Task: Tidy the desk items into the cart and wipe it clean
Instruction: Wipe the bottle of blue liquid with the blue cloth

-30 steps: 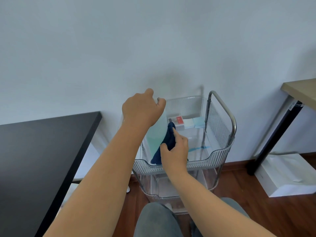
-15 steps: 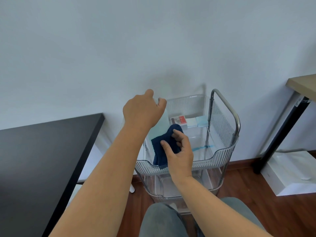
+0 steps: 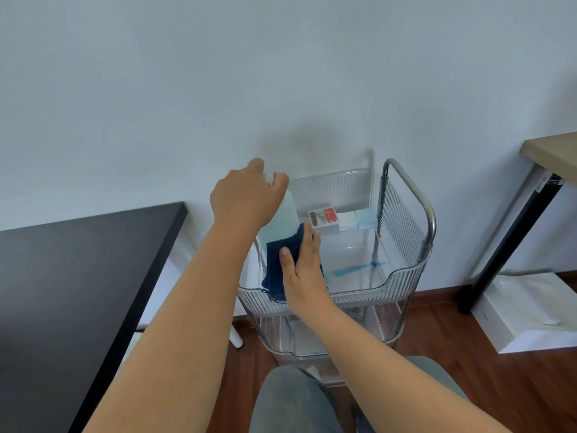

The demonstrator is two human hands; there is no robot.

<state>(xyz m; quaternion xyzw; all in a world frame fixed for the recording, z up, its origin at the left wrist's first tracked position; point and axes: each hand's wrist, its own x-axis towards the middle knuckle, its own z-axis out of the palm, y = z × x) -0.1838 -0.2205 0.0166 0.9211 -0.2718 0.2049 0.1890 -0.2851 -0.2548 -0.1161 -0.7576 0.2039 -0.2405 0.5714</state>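
A clear ribbed plastic cart (image 3: 402,276) with a metal handle stands against the wall. My left hand (image 3: 246,198) grips the top of a pale translucent bottle (image 3: 281,226) standing in the left of the cart's top tray. My right hand (image 3: 301,267) presses a dark blue cloth (image 3: 276,264) flat against the bottle's side. A red and white card box (image 3: 323,218) and two pale blue packets (image 3: 357,218) lie at the tray's back.
A black desk (image 3: 78,276) runs along the left. At the far right stands a wooden table (image 3: 552,154) on a black leg, with a white box (image 3: 527,317) on the wood floor beneath. My knees (image 3: 293,398) sit below the cart.
My right hand has slid the blue cloth over the bottle's side, its fingers spreading flat. My left hand has kept its hold on the bottle's top.
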